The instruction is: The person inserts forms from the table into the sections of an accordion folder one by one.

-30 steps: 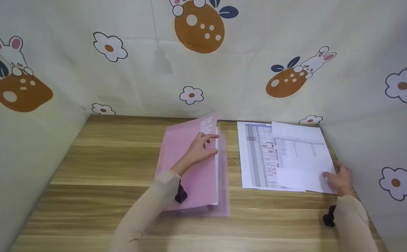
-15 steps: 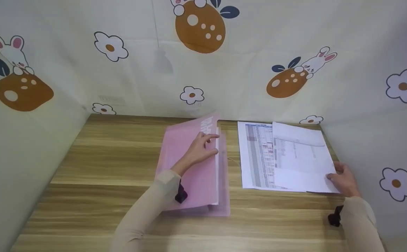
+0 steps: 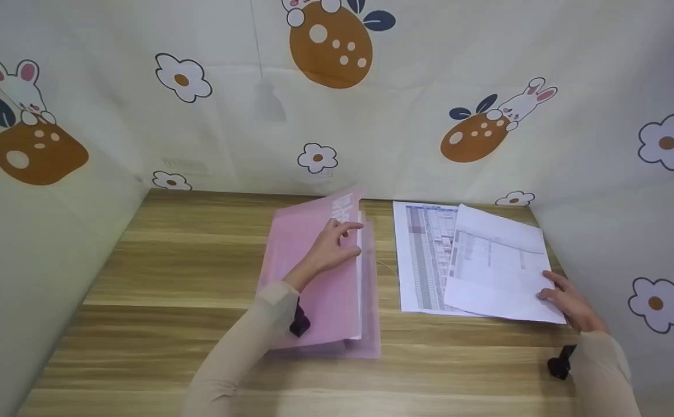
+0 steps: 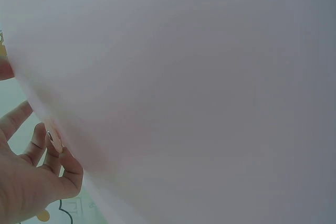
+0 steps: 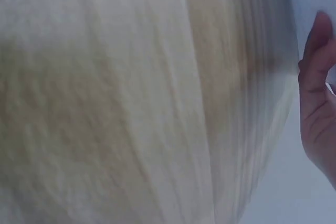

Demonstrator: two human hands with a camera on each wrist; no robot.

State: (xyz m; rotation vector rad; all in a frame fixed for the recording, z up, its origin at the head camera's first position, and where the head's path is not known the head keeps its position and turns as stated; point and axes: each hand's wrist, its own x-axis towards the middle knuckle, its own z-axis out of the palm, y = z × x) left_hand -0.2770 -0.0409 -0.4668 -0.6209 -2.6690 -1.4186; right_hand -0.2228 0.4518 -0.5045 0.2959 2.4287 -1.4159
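Observation:
A pink file folder (image 3: 308, 278) lies near the table's middle, its cover raised a little and white sheets showing along its right edge. My left hand (image 3: 332, 249) grips that cover's edge; in the left wrist view its bent fingers (image 4: 71, 174) meet at a small round snap on the edge. To the right lie printed sheets (image 3: 421, 255) with coloured table columns. A paler printed sheet (image 3: 496, 272) overlaps them at a tilt. My right hand (image 3: 571, 301) pinches its lower right edge, thumb on top. The fingers beneath the paper are hidden.
The wooden table (image 3: 157, 278) is enclosed by a patterned curtain (image 3: 238, 133) at the back and both sides. The curtain stands close beside my right hand. A thin pale loop (image 3: 387, 265) sticks out from the folder's right side.
The pale sheet has turned clockwise and shifted slightly right and nearer under my right hand, uncovering more of the table columns. My left hand and the folder have stayed still.

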